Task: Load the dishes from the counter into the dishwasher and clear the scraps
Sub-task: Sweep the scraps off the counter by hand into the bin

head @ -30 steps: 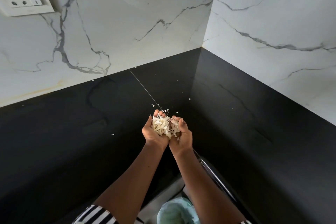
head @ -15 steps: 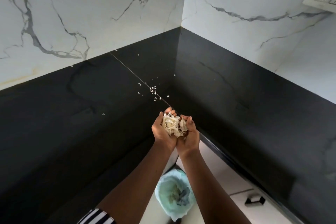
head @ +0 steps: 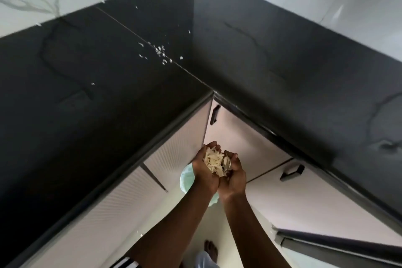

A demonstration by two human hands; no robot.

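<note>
My left hand [head: 203, 172] and my right hand [head: 235, 175] are pressed side by side, palms up, cupping a heap of pale shredded scraps [head: 215, 161]. The fingers of both hands curl round the heap. They hang in front of the cabinet doors, off the black counter [head: 97, 98], right above a bin lined with a light green bag [head: 187, 177]; my hands and forearm hide most of the bin. A few white scrap bits [head: 159, 52] lie on the counter near the corner seam.
The counter forms an L around an inner corner, with marble-look walls behind. Pale cabinet doors with black handles [head: 215, 114] stand below. A dark open panel edge [head: 339, 243] shows at lower right. My bare foot [head: 210, 250] is on the floor.
Both hands, still cupping the scraps, have moved back off the counter and down to above the bin. The view has tilted down, showing the cabinets and floor.
</note>
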